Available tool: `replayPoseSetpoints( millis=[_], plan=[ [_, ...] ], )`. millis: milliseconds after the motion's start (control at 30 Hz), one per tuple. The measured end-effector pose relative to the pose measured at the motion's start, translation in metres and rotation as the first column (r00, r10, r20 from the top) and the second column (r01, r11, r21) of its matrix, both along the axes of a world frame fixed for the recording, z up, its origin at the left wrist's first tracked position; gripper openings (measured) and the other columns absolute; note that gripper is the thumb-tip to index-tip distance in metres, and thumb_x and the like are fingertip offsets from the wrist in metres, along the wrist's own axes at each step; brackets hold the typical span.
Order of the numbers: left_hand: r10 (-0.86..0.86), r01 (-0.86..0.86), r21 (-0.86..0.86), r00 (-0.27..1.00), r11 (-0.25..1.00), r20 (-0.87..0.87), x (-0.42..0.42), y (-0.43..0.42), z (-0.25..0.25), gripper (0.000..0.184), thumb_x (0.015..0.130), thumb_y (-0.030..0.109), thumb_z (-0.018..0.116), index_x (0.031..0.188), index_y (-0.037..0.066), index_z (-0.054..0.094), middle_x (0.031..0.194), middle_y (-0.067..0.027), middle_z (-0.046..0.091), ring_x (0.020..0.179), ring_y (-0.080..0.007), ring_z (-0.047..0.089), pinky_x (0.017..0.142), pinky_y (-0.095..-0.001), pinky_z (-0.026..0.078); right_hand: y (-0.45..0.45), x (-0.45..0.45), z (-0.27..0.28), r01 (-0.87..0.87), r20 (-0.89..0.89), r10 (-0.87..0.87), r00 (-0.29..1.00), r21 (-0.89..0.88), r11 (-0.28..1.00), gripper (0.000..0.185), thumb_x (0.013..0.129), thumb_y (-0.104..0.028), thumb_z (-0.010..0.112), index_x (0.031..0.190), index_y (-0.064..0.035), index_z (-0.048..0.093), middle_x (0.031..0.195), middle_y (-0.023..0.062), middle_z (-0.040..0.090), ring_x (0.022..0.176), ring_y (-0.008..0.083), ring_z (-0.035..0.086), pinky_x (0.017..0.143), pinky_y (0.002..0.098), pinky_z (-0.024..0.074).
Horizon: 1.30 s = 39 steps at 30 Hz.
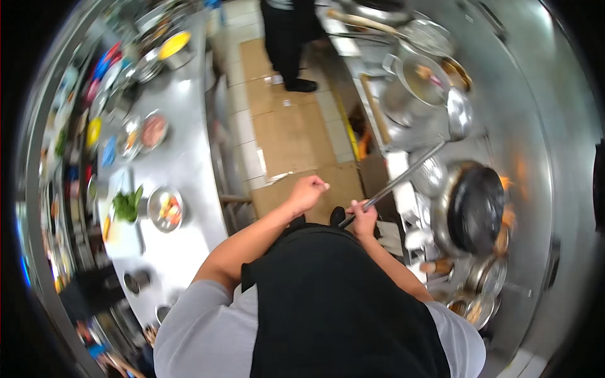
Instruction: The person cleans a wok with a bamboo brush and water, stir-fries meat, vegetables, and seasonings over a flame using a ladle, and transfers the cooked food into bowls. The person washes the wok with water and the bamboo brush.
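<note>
My right hand (363, 218) is closed round the long handle of a metal ladle (406, 174). The ladle's bowl (460, 114) is up and to the right, between a large steel pot (398, 104) and a wok (443, 230). A round black thing (478, 210) covers much of the wok, and orange flames show at its right edge. In front of my body, apart from the ladle, my left hand (308, 193) has its fingers curled together. Whatever might be inside those fingers is hidden.
Along the left runs a steel counter (195, 135) with a cutting board (126, 242), green leaves (128, 205), a bowl of cut food (166, 208) and a bowl of pinkish food (154, 130). Cardboard (287, 135) covers the floor. Another person (288, 41) stands ahead in the aisle.
</note>
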<state>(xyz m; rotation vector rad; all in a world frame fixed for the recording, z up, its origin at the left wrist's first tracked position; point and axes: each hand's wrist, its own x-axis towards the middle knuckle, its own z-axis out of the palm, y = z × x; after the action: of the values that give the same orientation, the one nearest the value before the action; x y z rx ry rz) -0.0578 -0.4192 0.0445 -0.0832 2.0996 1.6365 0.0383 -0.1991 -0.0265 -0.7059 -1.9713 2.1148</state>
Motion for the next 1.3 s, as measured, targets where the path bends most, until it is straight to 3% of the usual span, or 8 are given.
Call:
replayPoseSetpoints(
  millis=[100, 133, 267, 400, 533, 867, 1033, 1300],
  plan=[
    [0.205, -0.205, 0.077, 0.979, 0.976, 0.001, 0.003, -0.041, -0.001, 0.024, 0.101, 0.027, 0.073, 0.096, 0.003, 0.072, 0.08, -0.0008, 0.063, 0.073, -0.0109, 0.053, 0.068, -0.0308, 0.046, -0.016, -0.039, 0.025, -0.109, -0.021, 0.107, 0.994, -0.157, 0.982, 0.022, 0.102, -0.015, 0.075, 0.091, -0.0103, 0.056, 0.071, -0.0036, 0.054, 0.059, 0.008, 0.05, 0.059, 0.0258, 0.0455],
    [0.26, -0.261, 0.133, 0.965, 0.956, 0.027, 0.007, -0.057, 0.001, 0.024, 0.101, 0.027, 0.073, 0.097, 0.004, 0.072, 0.079, -0.0008, 0.063, 0.073, -0.0101, 0.052, 0.068, -0.0296, 0.045, -0.018, -0.054, 0.016, -0.239, -0.133, 0.258, 0.957, 0.146, 0.96, 0.028, 0.103, -0.014, 0.074, 0.083, -0.0119, 0.053, 0.072, -0.0065, 0.049, 0.063, 0.0051, 0.043, 0.058, 0.0252, 0.037],
    [0.61, -0.625, 0.224, 0.78, 0.748, 0.14, 0.041, -0.126, -0.005, 0.025, 0.101, 0.029, 0.073, 0.102, 0.004, 0.07, 0.079, -0.0018, 0.061, 0.068, -0.0106, 0.052, 0.061, -0.0301, 0.043, -0.067, -0.091, 0.061, -0.678, 0.024, 0.689, 0.724, 0.209, 0.705, 0.035, 0.103, -0.015, 0.073, 0.078, -0.0119, 0.048, 0.072, -0.0084, 0.04, 0.068, 0.0049, 0.037, 0.061, 0.0262, 0.0328],
    [0.854, -0.924, 0.383, 0.207, 0.01, 0.477, 0.075, -0.213, -0.019, 0.031, 0.106, 0.035, 0.067, 0.118, 0.007, 0.059, 0.091, -0.0074, 0.06, 0.067, -0.0159, 0.056, 0.053, -0.0324, 0.047, -0.124, -0.098, 0.079, -0.847, 0.137, 0.852, 0.504, 0.272, 0.457, 0.034, 0.101, -0.017, 0.075, 0.078, -0.0088, 0.051, 0.073, -0.0078, 0.042, 0.069, 0.0058, 0.039, 0.061, 0.0273, 0.0348],
    [0.721, -0.665, 0.421, -0.262, -0.616, 0.641, 0.1, -0.313, -0.05, 0.043, 0.108, 0.035, 0.064, 0.135, 0.005, 0.053, 0.114, -0.0139, 0.06, 0.092, -0.0265, 0.063, 0.087, -0.0422, 0.06, -0.159, -0.087, 0.089, -0.904, 0.198, 0.899, 0.391, 0.266, 0.335, 0.03, 0.098, -0.021, 0.079, 0.082, -0.0063, 0.058, 0.072, -0.0064, 0.045, 0.069, 0.0068, 0.041, 0.061, 0.0279, 0.0371],
    [0.861, -0.797, 0.356, -0.374, -0.488, 0.344, 0.105, -0.309, 0.032, 0.022, 0.107, 0.013, 0.057, 0.126, 0.003, 0.052, 0.131, -0.017, 0.058, 0.103, -0.0306, 0.07, 0.081, -0.0447, 0.064, -0.147, -0.072, 0.092, -0.882, 0.267, 0.86, 0.434, 0.319, 0.346, 0.034, 0.096, -0.022, 0.081, 0.079, -0.0046, 0.057, 0.069, -0.0025, 0.046, 0.068, 0.0085, 0.042, 0.061, 0.0299, 0.0395],
    [0.988, -0.897, 0.415, 0.14, 0.152, -0.06, 0.061, -0.261, 0.027, 0.014, 0.102, 0.007, 0.061, 0.111, 0.003, 0.051, 0.106, -0.011, 0.061, 0.078, -0.0176, 0.067, 0.061, -0.0339, 0.062, -0.112, -0.058, 0.086, -0.806, 0.175, 0.796, 0.58, 0.265, 0.529, 0.037, 0.097, -0.022, 0.081, 0.077, -0.0053, 0.054, 0.068, -0.0026, 0.045, 0.068, 0.0094, 0.041, 0.061, 0.0309, 0.0388],
    [0.524, -0.496, 0.451, 0.849, 0.742, 0.07, -0.057, -0.076, 0.056, 0.006, 0.103, 0.005, 0.057, 0.106, 0.005, 0.052, 0.092, -0.0082, 0.067, 0.068, -0.0173, 0.071, 0.054, -0.028, 0.055, -0.001, 0.023, 0.102, -0.392, 0.142, 0.366, 0.92, 0.347, 0.852, 0.041, 0.098, -0.028, 0.079, 0.076, -0.0057, 0.052, 0.067, 0.0012, 0.042, 0.065, 0.0125, 0.04, 0.06, 0.0336, 0.039]
  ],
)
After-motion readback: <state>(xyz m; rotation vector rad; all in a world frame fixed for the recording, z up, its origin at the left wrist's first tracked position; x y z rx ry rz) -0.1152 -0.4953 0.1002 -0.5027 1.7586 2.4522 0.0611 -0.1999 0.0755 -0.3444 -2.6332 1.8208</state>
